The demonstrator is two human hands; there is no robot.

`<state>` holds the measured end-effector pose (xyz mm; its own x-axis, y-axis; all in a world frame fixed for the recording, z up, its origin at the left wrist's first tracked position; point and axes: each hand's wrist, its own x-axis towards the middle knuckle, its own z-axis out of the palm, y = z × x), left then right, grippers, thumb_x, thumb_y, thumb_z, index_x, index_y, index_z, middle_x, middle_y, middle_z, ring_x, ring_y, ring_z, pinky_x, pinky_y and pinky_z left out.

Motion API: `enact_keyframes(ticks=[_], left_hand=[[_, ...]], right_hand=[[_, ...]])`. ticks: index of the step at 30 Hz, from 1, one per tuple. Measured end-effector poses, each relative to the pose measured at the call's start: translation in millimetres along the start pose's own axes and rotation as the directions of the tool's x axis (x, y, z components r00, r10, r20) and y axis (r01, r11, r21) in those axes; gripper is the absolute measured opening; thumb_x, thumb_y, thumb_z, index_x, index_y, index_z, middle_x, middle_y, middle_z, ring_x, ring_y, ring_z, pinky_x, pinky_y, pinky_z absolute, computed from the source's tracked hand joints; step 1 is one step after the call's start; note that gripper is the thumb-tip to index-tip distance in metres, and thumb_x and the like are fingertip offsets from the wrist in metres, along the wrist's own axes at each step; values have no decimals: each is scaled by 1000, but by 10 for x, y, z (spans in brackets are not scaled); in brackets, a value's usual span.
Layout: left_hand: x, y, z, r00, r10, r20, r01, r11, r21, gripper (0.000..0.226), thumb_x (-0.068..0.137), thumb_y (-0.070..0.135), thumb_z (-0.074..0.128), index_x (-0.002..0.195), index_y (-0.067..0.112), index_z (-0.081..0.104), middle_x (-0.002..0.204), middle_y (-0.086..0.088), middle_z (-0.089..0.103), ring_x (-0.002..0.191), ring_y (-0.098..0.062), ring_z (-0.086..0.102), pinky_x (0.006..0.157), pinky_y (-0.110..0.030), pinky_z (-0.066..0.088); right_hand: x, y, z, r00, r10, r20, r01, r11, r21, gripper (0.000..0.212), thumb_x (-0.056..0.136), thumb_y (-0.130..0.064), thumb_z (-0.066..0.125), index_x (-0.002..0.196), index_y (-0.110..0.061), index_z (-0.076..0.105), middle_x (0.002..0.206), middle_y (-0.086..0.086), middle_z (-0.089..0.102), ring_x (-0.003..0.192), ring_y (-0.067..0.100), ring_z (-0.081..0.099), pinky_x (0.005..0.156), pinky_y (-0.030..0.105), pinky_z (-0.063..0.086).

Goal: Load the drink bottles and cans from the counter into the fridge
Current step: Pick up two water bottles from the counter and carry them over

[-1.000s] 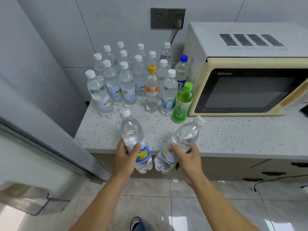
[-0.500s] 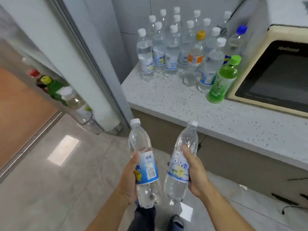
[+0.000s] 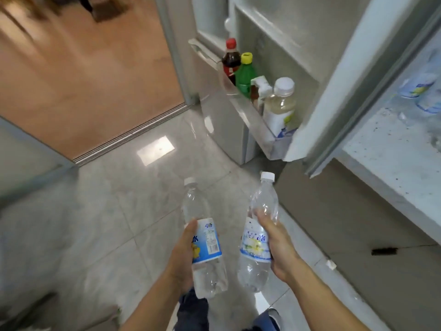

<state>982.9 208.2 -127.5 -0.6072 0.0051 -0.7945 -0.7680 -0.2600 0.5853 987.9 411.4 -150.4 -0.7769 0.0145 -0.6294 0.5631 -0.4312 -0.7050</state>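
There is one view, from the person's head, tilted steeply down and forward. It looks close over both forearms toward the tiled floor (image 3: 100, 211), with the open fridge door (image 3: 281, 75) ahead and the bench (image 3: 391, 163) at right.

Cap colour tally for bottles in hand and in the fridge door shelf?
White caps: 3, the left hand's bottle, the right hand's bottle, and the pale drink bottle in the door shelf
Red caps: 1, the dark cola bottle
Yellow caps: 1, the green bottle
Total: 5
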Motion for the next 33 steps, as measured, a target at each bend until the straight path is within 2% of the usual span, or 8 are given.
enact_keyframes(ticks=[6,12,15,17,19,22,27,33], left_hand=[[320,640,-997,999,-20,-41,16,996,-89,72,69,65,62,113,8,70,100,-19,74,86,-35,72,86,-47,56],[618,1574,-1726,993,118,-1,-117,991,-58,78,61,69,63,118,17,68,107,-13,75,99,-34,71,101,-54,48],[811,1978,-1969,985,170,19,-169,985,-47,73,64,69,61,118,19,66,105,-10,75,94,-30,73,87,-46,57],[972,2229,-2078,977,207,45,-205,978,-45,68,67,67,60,116,20,67,102,-10,76,91,-29,74,73,-40,60],[1136,2473,-2145,967,247,56,-246,969,-28,66,68,65,60,115,20,66,101,-10,76,90,-30,74,69,-38,60],[1446,2897,-2175,954,295,55,-296,955,24,68,66,64,62,117,19,62,101,-11,75,92,-32,73,80,-46,60],[2067,3855,-2052,931,362,51,-365,926,94,57,71,59,60,113,20,61,91,-6,77,81,-24,75,63,-30,59],[2687,5114,-1536,923,370,108,-382,917,114,61,69,59,64,116,20,60,97,-10,76,89,-31,74,77,-42,60]], right_hand=[[448,112,1260,999,-1,44,5,994,-106,73,67,-57,76,125,-16,61,102,9,77,91,28,75,67,34,60],[904,27,2511,995,-27,98,48,976,-214,55,75,-53,73,118,-21,65,106,11,75,93,30,75,73,40,61],[1150,-65,2922,995,-36,97,59,968,-242,45,82,-51,71,117,-23,66,106,10,75,93,31,75,78,43,61],[1340,-144,3122,994,-48,96,71,966,-249,59,72,-58,75,119,-23,64,105,9,76,93,30,75,79,45,61],[1565,-234,3288,993,-59,105,85,961,-264,75,58,-67,78,119,-25,62,102,7,77,91,29,75,74,43,62],[1989,-433,3523,992,-71,109,98,959,-267,85,50,-73,78,119,-27,61,101,6,77,90,30,75,78,48,61],[2833,-1009,3900,989,-103,106,122,973,-193,58,74,-56,75,120,-23,63,101,9,77,89,32,75,75,45,62],[3669,-2016,4173,986,-161,52,165,983,-87,42,87,-42,72,120,-19,61,104,13,76,93,35,74,87,55,58]])
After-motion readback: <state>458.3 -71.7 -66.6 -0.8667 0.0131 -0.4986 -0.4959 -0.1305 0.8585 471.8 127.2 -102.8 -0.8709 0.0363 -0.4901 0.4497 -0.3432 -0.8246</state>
